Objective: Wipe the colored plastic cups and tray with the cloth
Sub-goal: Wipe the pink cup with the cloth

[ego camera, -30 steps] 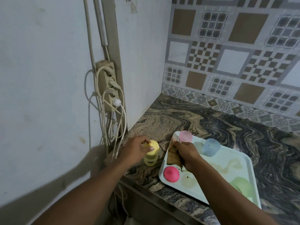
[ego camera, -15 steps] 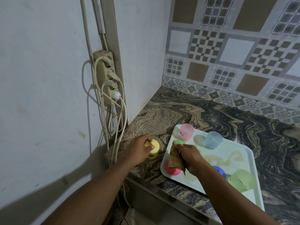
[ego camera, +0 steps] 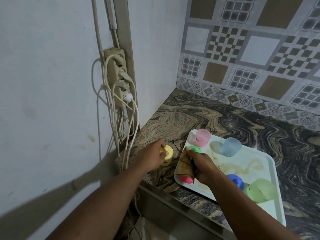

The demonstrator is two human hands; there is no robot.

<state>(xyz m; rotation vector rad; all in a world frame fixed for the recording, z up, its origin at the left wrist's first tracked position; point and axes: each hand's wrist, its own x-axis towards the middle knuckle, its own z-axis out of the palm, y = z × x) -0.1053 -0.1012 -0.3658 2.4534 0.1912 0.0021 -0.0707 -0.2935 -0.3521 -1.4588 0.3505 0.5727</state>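
Yellow cup [ego camera: 167,154] stands on the counter [ego camera: 190,115], just left of the tray [ego camera: 256,153] and off it. The left hand [ego camera: 154,157] grips the yellow cup from the left, with its fingers curled round the side and its thumb on the near edge of the top.

The right hand [ego camera: 201,166] is closed round a crumpled brown cloth [ego camera: 186,168], which hangs over the tray's near-left corner. The cloth's lower end partly covers a hot pink cup [ego camera: 186,179] that sits in that corner. Just beyond the knuckles a green cup [ego camera: 195,149] shows, partly hidden by the hand and cloth; whether the cloth touches it cannot be told.

The tray is white, lies at an angle on the counter near the front edge, and carries brownish smears across its middle. At its far-left corner is a pale pink cup [ego camera: 203,137] with dark specks on its side. A pale blue cup [ego camera: 231,146] stands to the right of it. Just right of the right wrist is a blue cup [ego camera: 236,181], and beside that a larger pale green cup [ego camera: 259,190] near the tray's right edge.

On the plain wall to the left a power strip [ego camera: 117,75] is mounted, with several pale cables [ego camera: 131,122] hanging from it past the counter's end. Patterned tiles [ego camera: 251,49] cover the back wall.
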